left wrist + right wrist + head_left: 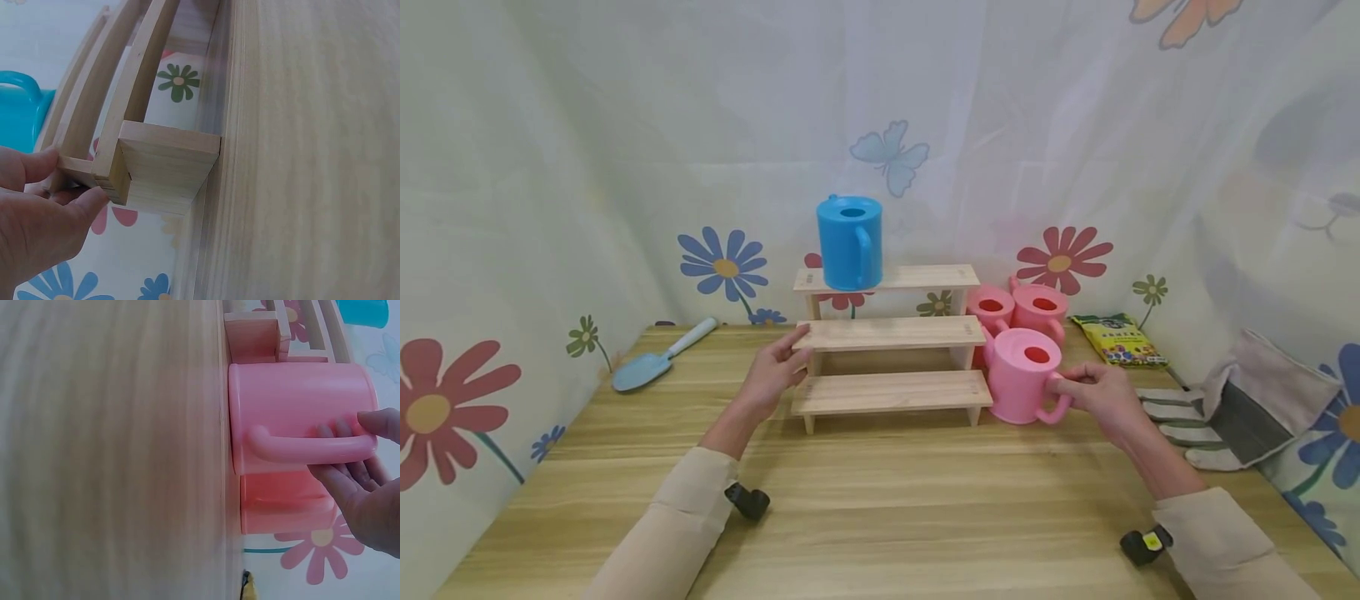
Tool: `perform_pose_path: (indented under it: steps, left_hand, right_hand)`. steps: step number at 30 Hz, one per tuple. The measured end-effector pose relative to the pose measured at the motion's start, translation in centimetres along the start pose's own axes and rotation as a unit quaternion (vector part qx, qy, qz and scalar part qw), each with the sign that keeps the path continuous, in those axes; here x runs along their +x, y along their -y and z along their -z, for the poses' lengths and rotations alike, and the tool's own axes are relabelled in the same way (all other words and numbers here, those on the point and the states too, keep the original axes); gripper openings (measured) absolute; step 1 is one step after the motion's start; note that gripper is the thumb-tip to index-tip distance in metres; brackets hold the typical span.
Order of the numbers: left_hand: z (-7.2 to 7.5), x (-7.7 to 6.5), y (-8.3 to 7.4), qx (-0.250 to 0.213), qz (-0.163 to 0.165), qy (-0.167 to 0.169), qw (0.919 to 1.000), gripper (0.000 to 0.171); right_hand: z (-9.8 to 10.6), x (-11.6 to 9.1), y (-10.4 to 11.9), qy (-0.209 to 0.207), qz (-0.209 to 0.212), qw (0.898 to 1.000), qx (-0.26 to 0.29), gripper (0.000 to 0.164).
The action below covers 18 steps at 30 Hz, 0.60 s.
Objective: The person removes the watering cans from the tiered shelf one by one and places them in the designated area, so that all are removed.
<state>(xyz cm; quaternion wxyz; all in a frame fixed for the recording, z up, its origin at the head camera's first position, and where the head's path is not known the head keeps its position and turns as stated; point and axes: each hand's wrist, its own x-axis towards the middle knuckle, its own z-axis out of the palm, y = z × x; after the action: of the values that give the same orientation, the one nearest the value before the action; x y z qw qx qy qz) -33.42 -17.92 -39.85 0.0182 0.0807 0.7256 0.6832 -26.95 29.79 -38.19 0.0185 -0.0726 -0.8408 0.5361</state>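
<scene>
My right hand [1101, 400] holds the handle of the nearest pink watering can [1021, 379], thumb at the upper end of the handle and fingers behind it in the right wrist view. This can stands upright on the table beside the right end of a three-step wooden stand [891, 333]. My left hand [773, 371] grips the stand's left end at the middle step, thumb and fingers around the wood in the left wrist view. On the top step, towards its left, sits a blue watering can [842, 246]. Two more pink watering cans [1039, 304] stand behind the held one, partly hidden.
A light-blue hand trowel [651, 367] lies at the table's back left. At the back right lies a yellow printed packet [1118, 340], with a pair of grey and white work gloves [1240, 408] nearer the right edge. A flowered curtain [625, 125] surrounds the wooden table [925, 517].
</scene>
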Motion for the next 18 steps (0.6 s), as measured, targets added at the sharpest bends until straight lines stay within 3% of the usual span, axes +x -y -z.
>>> perform_pose_path:
  steps: [18]
  left_hand:
    - [0.2,0.1,0.13,-0.001,0.001,0.001,1.0,0.053]
  right_hand:
    - [-0.51,-0.27,0.24,0.026,0.011,1.0,0.01,0.057]
